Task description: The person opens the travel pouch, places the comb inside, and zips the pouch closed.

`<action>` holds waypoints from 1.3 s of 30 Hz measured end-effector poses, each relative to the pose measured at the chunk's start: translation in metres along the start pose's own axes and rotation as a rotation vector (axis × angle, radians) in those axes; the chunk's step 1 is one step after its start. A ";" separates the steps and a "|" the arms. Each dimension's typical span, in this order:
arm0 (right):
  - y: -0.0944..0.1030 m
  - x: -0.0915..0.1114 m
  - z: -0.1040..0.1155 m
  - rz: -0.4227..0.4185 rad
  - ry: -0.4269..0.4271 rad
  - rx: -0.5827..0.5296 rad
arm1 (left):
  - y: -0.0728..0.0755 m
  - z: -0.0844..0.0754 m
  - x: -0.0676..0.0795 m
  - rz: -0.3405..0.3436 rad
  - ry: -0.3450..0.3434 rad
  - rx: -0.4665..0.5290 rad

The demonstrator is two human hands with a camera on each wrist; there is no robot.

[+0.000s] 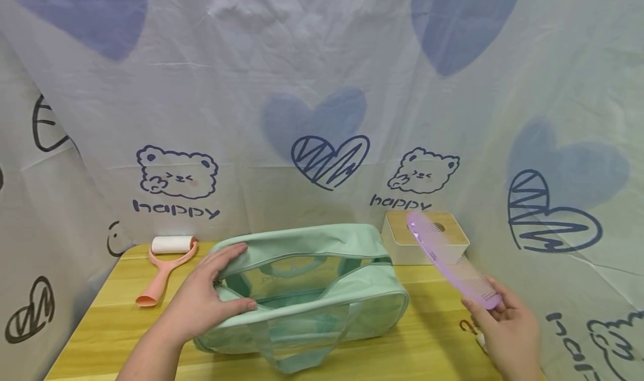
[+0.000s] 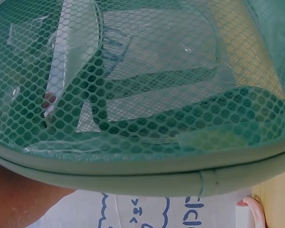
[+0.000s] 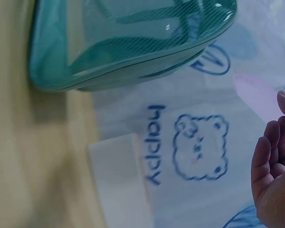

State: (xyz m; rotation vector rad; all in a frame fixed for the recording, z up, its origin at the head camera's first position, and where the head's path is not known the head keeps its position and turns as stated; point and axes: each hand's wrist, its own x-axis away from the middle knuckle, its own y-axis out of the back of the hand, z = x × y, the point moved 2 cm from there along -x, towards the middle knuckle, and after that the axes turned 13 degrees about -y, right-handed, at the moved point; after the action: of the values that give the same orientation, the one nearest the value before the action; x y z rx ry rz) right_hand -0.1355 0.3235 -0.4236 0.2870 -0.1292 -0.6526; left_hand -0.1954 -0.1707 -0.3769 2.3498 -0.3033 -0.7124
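A mint-green zip bag [image 1: 347,297] with clear and mesh panels stands unzipped, its top opening spread. At the opening's left end, my left hand [image 1: 201,297] holds the bag, fingers over the back edge and thumb over the front edge. The left wrist view looks through the mesh side of the bag [image 2: 156,114]. My right hand [image 1: 510,331] pinches a translucent purple comb [image 1: 443,265] by one end, between thumb and fingers. The comb is raised to the right of the bag, slanting up to the left. In the right wrist view the comb [image 3: 256,92] is pale and partly out of frame.
A peach-handled lint roller [image 1: 163,269] lies left of the bag on the yellow wood-grain table [image 1: 100,325]. A white box with a wooden lid [image 1: 402,230] stands behind the comb. A small brown-red looped item [image 1: 469,327] lies beside my right hand. Printed cloth [image 1: 241,191] surrounds the table.
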 end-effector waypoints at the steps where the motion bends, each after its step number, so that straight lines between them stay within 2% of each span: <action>1: -0.001 0.000 0.005 0.011 0.002 0.014 | 0.000 0.000 0.000 0.000 -0.001 -0.001; 4: -0.004 0.003 0.019 0.062 0.026 0.050 | 0.000 0.000 0.001 0.003 -0.006 -0.003; 6: -0.008 0.006 0.026 0.108 0.077 0.049 | 0.000 0.001 0.001 0.005 -0.011 -0.005; 12: -0.026 0.012 0.047 0.268 0.355 -0.055 | -0.001 0.001 0.000 0.009 -0.020 0.000; 15: -0.035 0.011 0.056 0.389 0.470 -0.122 | -0.001 0.001 0.000 0.006 -0.021 0.006; 18: -0.045 0.009 0.063 0.518 0.549 -0.166 | -0.001 0.001 0.001 0.003 -0.017 0.012; 22: -0.057 0.005 0.069 0.650 0.592 -0.168 | -0.001 0.002 0.002 0.008 -0.020 0.011; 28: -0.072 -0.001 0.073 0.714 0.646 -0.011 | -0.002 0.003 0.003 0.005 -0.034 0.017; 39: -0.102 -0.015 0.078 0.869 0.598 0.166 | -0.004 0.005 0.002 -0.002 -0.043 0.020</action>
State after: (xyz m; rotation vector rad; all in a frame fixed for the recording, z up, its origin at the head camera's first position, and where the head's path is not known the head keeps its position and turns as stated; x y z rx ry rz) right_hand -0.2229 0.2379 -0.3802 0.5294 0.2627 0.3209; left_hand -0.1964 -0.1716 -0.3837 2.3559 -0.3279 -0.7655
